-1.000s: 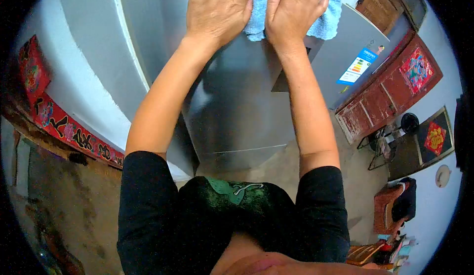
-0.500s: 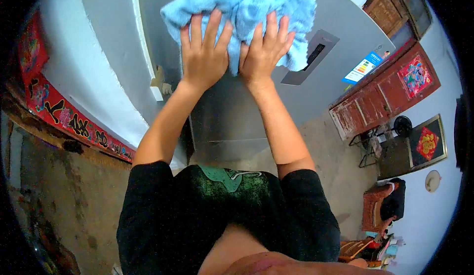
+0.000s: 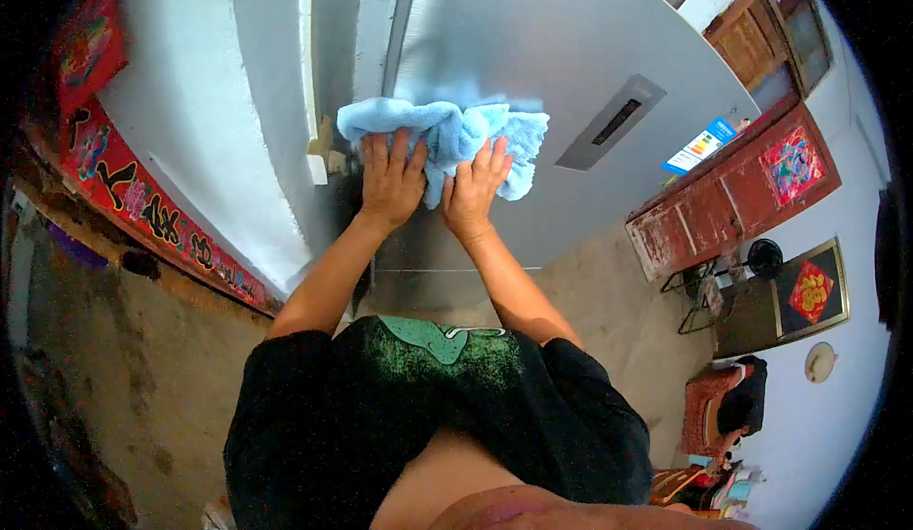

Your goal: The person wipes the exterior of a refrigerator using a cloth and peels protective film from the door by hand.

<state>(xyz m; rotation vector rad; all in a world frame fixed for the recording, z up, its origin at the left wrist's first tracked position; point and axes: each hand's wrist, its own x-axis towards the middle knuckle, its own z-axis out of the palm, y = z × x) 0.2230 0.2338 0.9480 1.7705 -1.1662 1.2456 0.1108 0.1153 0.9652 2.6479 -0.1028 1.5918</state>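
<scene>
A crumpled light blue cloth [image 3: 447, 135] lies against the grey door of a tall appliance [image 3: 533, 45]. My left hand [image 3: 392, 180] presses flat on the cloth's lower left part, fingers spread and pointing up. Beside it, my right hand [image 3: 475, 187] rests on the lower middle of the cloth, its fingers also stretched out. A dark display panel [image 3: 618, 123] is set in the door to the right of the cloth, and a blue and white energy label [image 3: 701, 147] is near the door's right edge.
To the left, a white wall [image 3: 204, 140] with a white trim stands close by, with a red banner [image 3: 162, 221] below it. On the right are a red wooden door [image 3: 732, 187], a black fan [image 3: 764, 257], a framed picture [image 3: 810, 292] and a chair [image 3: 713, 406].
Both hands and the cloth have moved down the door toward my body. More of the door's upper surface and the display panel now show.
</scene>
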